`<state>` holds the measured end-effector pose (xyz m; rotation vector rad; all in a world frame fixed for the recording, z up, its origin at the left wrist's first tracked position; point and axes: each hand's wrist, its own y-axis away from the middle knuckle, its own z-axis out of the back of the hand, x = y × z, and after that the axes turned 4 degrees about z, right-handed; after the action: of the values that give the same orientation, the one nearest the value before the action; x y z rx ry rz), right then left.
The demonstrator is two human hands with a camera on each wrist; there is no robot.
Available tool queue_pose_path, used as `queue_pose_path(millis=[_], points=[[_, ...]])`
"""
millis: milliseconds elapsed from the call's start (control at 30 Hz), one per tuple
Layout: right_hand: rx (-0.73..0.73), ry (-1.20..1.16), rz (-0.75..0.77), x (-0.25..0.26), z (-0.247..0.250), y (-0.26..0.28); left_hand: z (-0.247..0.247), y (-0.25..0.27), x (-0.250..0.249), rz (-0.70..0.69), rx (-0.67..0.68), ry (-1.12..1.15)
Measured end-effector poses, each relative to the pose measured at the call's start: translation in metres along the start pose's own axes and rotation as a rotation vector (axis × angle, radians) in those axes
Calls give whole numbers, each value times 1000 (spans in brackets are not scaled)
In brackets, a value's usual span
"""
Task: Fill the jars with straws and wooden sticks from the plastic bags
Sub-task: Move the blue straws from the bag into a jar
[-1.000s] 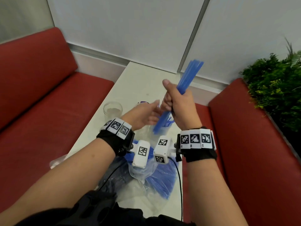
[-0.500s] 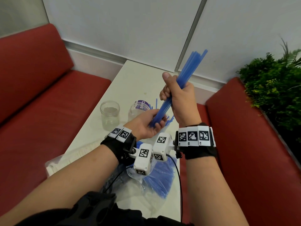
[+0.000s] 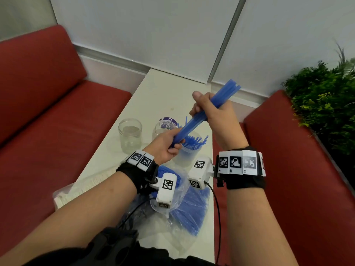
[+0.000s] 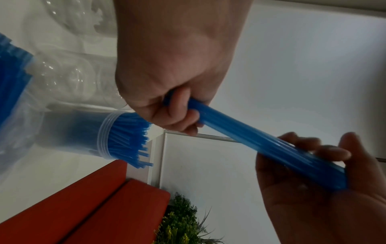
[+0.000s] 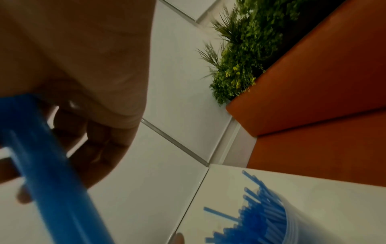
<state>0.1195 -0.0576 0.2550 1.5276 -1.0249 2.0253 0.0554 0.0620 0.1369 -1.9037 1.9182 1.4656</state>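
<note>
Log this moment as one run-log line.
left hand: grips straw bundle low end | right hand: grips middle | near jar: holds straws

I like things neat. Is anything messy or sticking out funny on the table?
A little. The straws in the jar fan out unevenly, with a few poking sideways over its rim. Nothing looks spilled or broken; both hands grip the straw bundle.

A white table (image 3: 153,89) is standing between two red seats. The red seat on the left (image 3: 48,112) is running along one side, and the red seat on the right (image 3: 299,169) is running along the other side. A green bushy plant (image 3: 322,96) is growing just behind the right seat. A pale wall (image 3: 144,29) is standing behind the table, with a thin grey strip (image 3: 226,39) going up it.
</note>
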Motion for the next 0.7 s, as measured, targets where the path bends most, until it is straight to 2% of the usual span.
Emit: queue_pose_path(millis=[133,233,400,467,533,633,700], points=[[128,208,-83,2,15,-1,10,-7,-5,-104,-55,-4],[249,272,-186,4,27,-5,21,-15,-5,-159,-102,-41],[217,239,-213,-3,32,-12,25,-27,-4,-173,-116,-85],[151,219,-186,-5,35,-19,25,-29,-8,-180,-151,-122],[8,201,-135,-9,42,-29,28,-32,-9,-185,-143,-253],[-261,230,-96,-25,53,-43,37,-36,-2,-198,-109,-615],[-352,353,-136,-46,53,-48,46,-42,9,-235,-87,-960]])
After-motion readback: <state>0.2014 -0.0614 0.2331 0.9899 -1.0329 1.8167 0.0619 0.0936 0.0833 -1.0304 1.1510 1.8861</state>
